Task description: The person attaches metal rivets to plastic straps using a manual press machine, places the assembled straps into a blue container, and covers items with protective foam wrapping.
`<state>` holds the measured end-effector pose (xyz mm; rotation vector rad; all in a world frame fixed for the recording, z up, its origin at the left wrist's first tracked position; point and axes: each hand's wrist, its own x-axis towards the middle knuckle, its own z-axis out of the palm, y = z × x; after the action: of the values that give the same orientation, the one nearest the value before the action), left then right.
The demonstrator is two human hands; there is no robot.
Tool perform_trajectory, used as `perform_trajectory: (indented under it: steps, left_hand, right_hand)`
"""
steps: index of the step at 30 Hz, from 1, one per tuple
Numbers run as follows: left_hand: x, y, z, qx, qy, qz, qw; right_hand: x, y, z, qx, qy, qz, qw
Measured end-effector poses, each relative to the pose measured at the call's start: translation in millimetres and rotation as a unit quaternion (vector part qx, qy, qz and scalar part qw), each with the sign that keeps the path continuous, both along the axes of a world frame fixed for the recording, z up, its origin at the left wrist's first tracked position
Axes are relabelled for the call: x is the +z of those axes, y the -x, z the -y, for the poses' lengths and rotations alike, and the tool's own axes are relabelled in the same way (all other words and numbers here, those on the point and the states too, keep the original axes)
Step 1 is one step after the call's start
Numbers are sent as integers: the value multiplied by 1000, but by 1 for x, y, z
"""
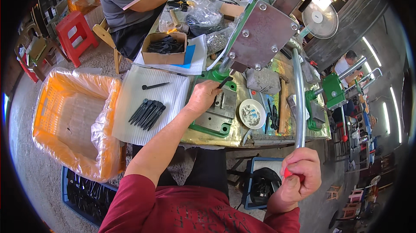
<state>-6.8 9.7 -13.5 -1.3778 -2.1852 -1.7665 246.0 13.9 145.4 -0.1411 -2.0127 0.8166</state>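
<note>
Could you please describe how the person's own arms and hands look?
The left hand and right hand are bare, without gloves. The left sleeve is dark red and short, leaving the left forearm uncovered; the right sleeve is dark red too.

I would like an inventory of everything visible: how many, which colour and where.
bench: 1, yellowish, centre
near press: 1, green-grey, bench centre
lever: 1, silver, beside near press
far press: 1, green, bench right
sheet: 1, white, bench left
cardboard box: 1, brown, behind sheet
black parts: many, black, on sheet, in box
bowl: 1, white, beside near press
wood-handled tool: 1, brown, right of bowl
plastic bags: several, clear, far bench
crates: 2, orange, left side
stool: 1, red, upper left
trays: 2, blue, below bench level
fan: 1, white, upper right
other people: at least 2, grey top, white top, upper left, upper right
left hand: 1, bare, holding black part at near press
right hand: 1, bare, gripping lever's red knob
</note>
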Motion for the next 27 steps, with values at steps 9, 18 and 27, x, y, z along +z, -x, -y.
perform_trajectory:
  steps: [9,18,27]
  left_hand:
    - [-2,0,0,4,-7,9,1000]
    - [-1,1,-2,25,-12,-14,1000]
    - [-4,-2,-2,21,-7,-17,1000]
  right_hand:
    - [15,8,5,-51,26,-3,998]
    - [-115,48,-51,-6,-228,0,974]
    - [-78,31,-35,43,-211,25,976]
